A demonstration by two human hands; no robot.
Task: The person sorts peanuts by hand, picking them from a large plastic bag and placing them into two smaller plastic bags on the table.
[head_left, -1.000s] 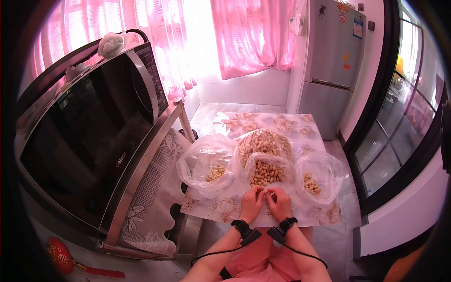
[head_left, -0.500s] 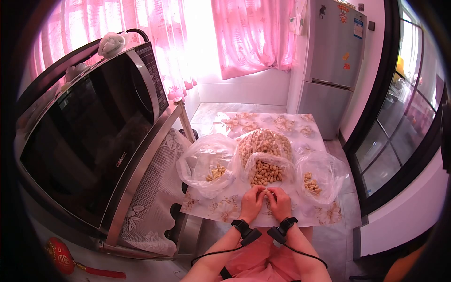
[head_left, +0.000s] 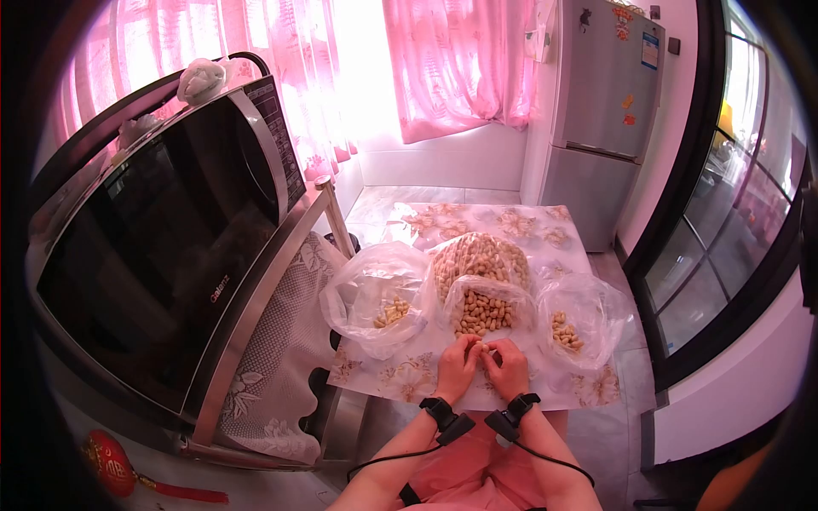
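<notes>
- The left hand [head_left: 457, 370] and right hand [head_left: 507, 372] were together above the near part of the table [head_left: 409, 379].
- Grip: thumbs and fingers were pinched nearly shut on a small pale piece [head_left: 484, 346]; its exact type could not be determined.
- Peanuts [head_left: 482, 315] lay in the open middle bag [head_left: 523, 312], just beyond the fingertips.
- The left bag [head_left: 341, 294] contained pale pieces [head_left: 392, 312]; the right bag [head_left: 603, 311] contained more nuts [head_left: 565, 333].
</notes>
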